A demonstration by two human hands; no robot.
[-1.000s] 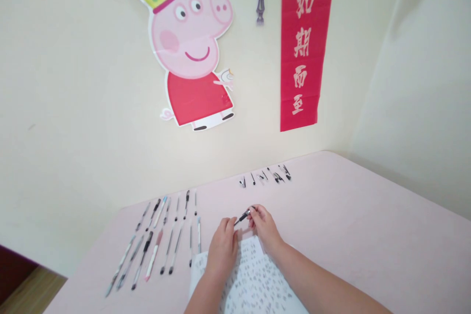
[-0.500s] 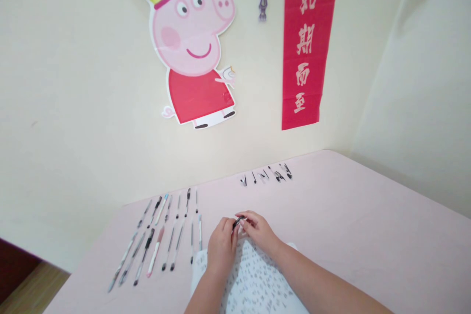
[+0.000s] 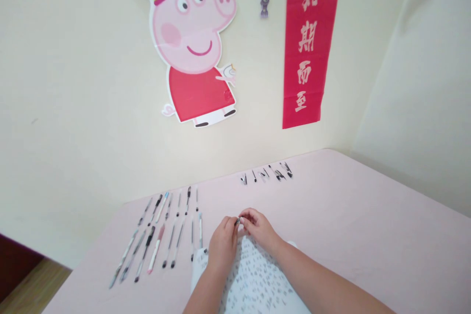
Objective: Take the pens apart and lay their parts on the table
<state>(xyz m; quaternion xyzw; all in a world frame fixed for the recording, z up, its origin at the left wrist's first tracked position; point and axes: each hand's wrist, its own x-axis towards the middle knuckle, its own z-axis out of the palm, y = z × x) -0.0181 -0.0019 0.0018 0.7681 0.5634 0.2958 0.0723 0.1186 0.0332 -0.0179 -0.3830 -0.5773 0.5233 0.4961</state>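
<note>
Both hands meet above a handwritten sheet of paper (image 3: 253, 274) on the pink table. My left hand (image 3: 223, 241) is closed on one end of a small black pen part (image 3: 237, 222), mostly hidden by the fingers. The fingertips of my right hand (image 3: 259, 228) pinch its other end. To the left of my left hand lie two rows of pens, among them a black-gripped pen (image 3: 147, 245), a pink and white pen (image 3: 157, 248) and a light blue-topped pen (image 3: 200, 229) close to the paper.
Small black and clear pen pieces (image 3: 278, 175) lie in a row at the table's back edge. The pink table (image 3: 353, 225) meets a wall carrying a cartoon pig cutout (image 3: 198, 93) and a red banner (image 3: 305, 59). Wooden floor (image 3: 33, 284) shows at the lower left.
The fingers have closed in further over the black pen part, so less of it shows. My right hand has risen slightly. The laid-out pens stay as they were.
</note>
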